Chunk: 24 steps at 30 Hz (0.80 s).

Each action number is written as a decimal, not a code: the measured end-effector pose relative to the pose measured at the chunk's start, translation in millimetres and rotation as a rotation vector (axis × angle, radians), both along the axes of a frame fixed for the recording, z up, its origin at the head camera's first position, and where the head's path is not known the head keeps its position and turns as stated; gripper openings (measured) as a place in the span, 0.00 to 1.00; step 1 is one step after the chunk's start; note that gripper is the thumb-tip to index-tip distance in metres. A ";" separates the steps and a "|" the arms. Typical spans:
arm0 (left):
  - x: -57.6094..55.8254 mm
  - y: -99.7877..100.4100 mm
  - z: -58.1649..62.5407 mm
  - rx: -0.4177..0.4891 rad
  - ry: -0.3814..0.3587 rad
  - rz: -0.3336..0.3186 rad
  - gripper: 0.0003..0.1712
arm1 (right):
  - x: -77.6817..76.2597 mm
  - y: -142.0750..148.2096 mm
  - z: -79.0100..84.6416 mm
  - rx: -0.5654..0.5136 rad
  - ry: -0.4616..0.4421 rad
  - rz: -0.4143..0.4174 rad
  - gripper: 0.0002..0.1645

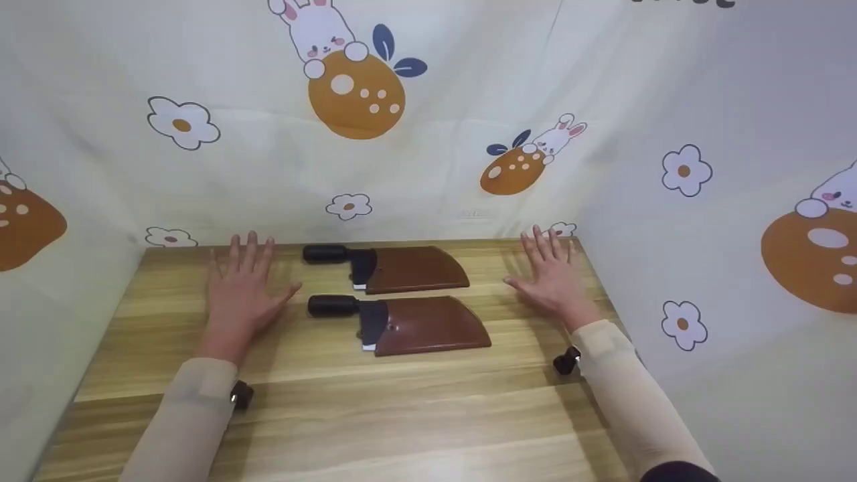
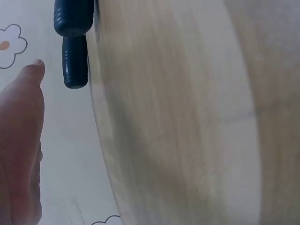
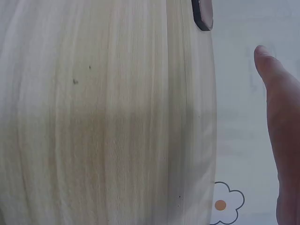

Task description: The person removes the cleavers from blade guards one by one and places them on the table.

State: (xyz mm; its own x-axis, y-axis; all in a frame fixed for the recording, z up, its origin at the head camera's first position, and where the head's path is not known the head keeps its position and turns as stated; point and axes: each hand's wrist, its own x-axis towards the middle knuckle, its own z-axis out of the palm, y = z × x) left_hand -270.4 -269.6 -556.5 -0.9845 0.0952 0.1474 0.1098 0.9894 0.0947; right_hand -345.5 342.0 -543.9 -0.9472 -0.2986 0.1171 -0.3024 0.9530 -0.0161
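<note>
Two cleavers in brown leather sheaths lie flat on the wooden table, one behind the other, black handles to the left. The far cleaver (image 1: 418, 269) is near the back edge; the near cleaver (image 1: 435, 326) lies just in front. My left hand (image 1: 241, 294) is spread, palm down, to the left of the handles and apart from them. To the right of the sheaths my right hand (image 1: 554, 281) is spread too, touching neither cleaver. In the left wrist view both handles (image 2: 75, 61) show beyond the thumb. A sheath's end (image 3: 204, 16) appears in the right wrist view.
The wood-grain table (image 1: 375, 415) is bounded by a cloth with rabbits and flowers (image 1: 442, 134) at the back and on both sides. A small black device (image 1: 242, 395) sits on the left wrist and another black device (image 1: 567, 361) on the right.
</note>
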 end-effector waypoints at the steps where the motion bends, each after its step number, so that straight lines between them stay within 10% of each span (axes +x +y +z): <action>1: 1.6 0.8 -0.5 -0.001 0.002 -0.002 0.61 | 1.3 -1.1 -0.3 -0.003 -0.002 0.001 0.65; 24: 20.1 35.5 3.7 0.003 0.042 -0.095 0.60 | 26.4 -28.0 3.1 0.013 0.050 0.187 0.66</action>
